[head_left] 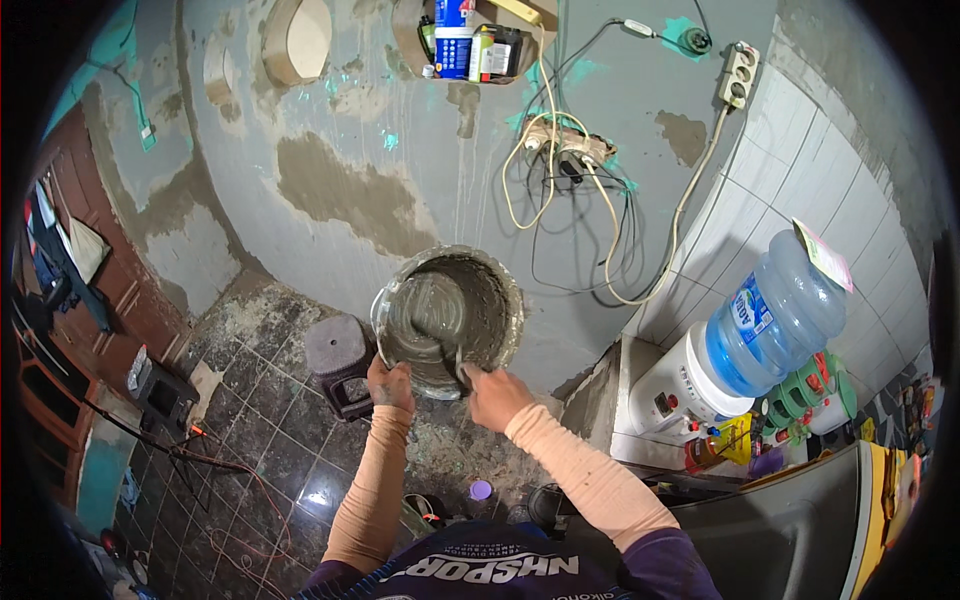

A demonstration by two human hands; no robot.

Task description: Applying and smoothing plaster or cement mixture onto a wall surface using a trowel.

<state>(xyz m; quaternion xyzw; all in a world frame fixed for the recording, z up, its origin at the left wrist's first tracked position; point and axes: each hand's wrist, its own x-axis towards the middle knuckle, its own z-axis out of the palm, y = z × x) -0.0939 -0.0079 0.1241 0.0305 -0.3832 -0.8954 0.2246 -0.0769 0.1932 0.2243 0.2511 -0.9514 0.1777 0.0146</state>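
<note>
A round bucket (508, 310) is in front of me, its rim and inner wall smeared with grey. Wet grey cement mix (432, 305) lies inside, with swirl marks. My left hand (391, 386) is closed on the bucket's near left rim. At the near right side of the rim, my right hand (495, 397) is closed around something slim and grey that reaches into the bucket; its kind is hidden by the fingers and the mix.
A grey stool (338, 350) stands left of the bucket. To the right, a water dispenser (670, 385) carries a large blue bottle (770, 310). Cables (610, 220) hang on the patched wall ahead. Containers (455, 50) fill a wall niche. A purple lid (481, 490) lies on the floor.
</note>
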